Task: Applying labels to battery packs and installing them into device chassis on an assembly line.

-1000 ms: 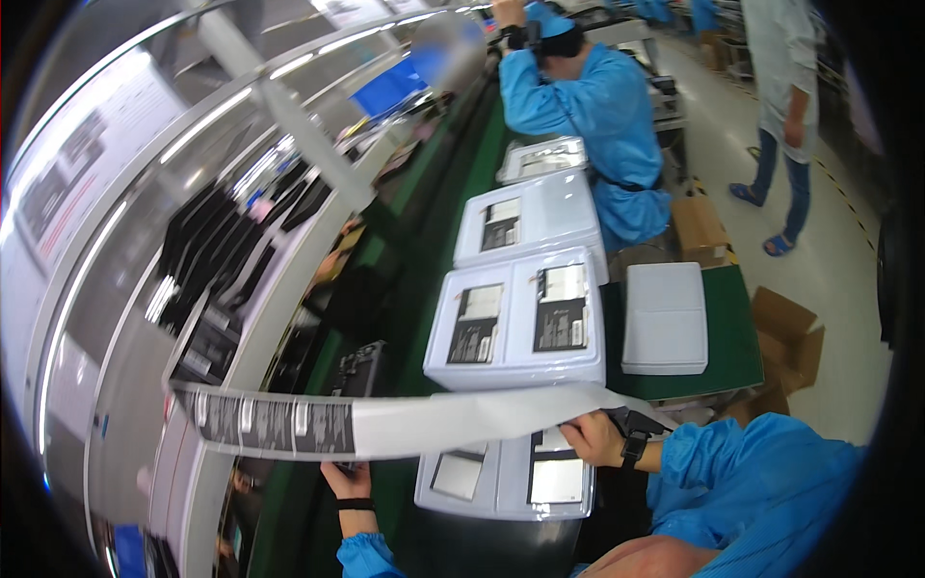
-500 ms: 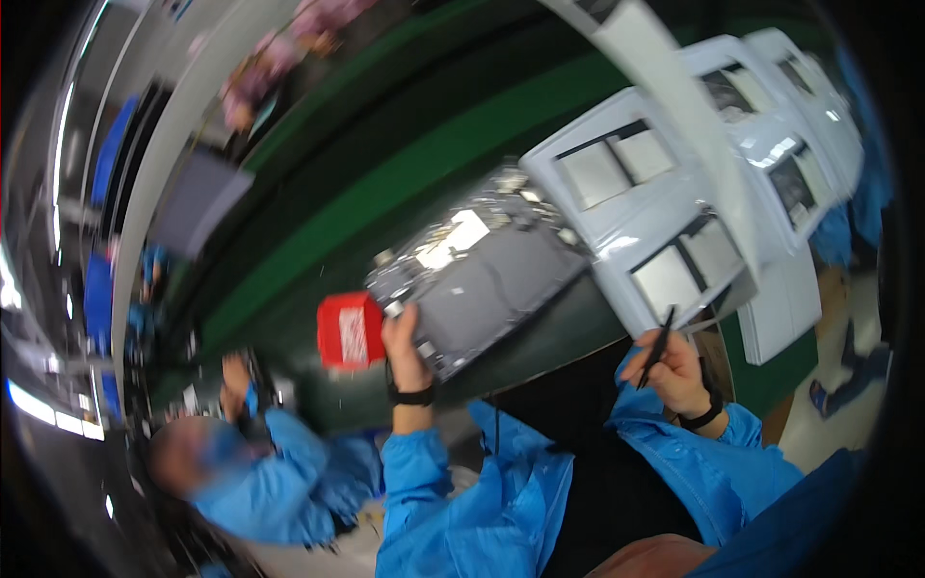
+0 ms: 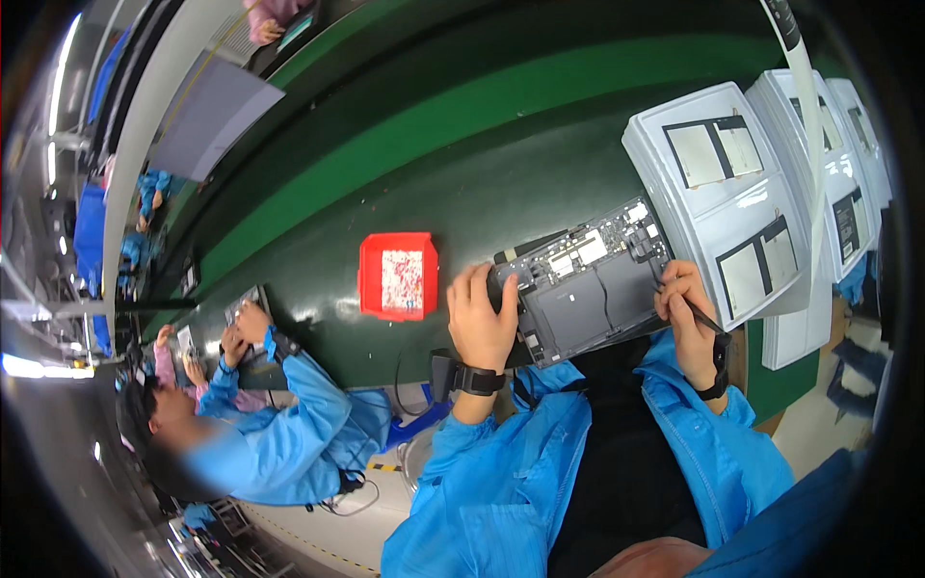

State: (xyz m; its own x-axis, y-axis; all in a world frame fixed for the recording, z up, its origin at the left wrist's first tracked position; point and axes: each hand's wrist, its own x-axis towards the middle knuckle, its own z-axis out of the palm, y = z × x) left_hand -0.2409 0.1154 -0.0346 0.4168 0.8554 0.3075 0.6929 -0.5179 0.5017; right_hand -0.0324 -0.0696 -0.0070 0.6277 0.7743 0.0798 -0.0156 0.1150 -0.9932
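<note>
An open laptop base (image 3: 568, 313) lies on the dark green bench in front of me, its circuit board along the far side and flat dark battery cells nearer. My left hand (image 3: 481, 323) rests at its left edge, fingers stretched out, thumb touching the corner. At the right edge, my right hand (image 3: 687, 306) is closed around a slim black stick-shaped tool (image 3: 704, 316). The tool's tip is down by the laptop's right side; I cannot tell whether it touches. Behind the laptop, a dark narrow strip (image 3: 530, 247) is partly hidden.
A red bin (image 3: 370, 279) with small pale pieces stands left of the laptop. White molded trays (image 3: 679, 111) holding flat battery packs are stacked at the right, below a pale pole (image 3: 802, 87). To the left, a co-worker in a blue sleeve (image 3: 313, 380) handles a device.
My view has swung, so the laptop sits further right and is sharper. The right hand with the tool has come from the trays to the laptop's right edge. The left hand's fingers now stretch out.
</note>
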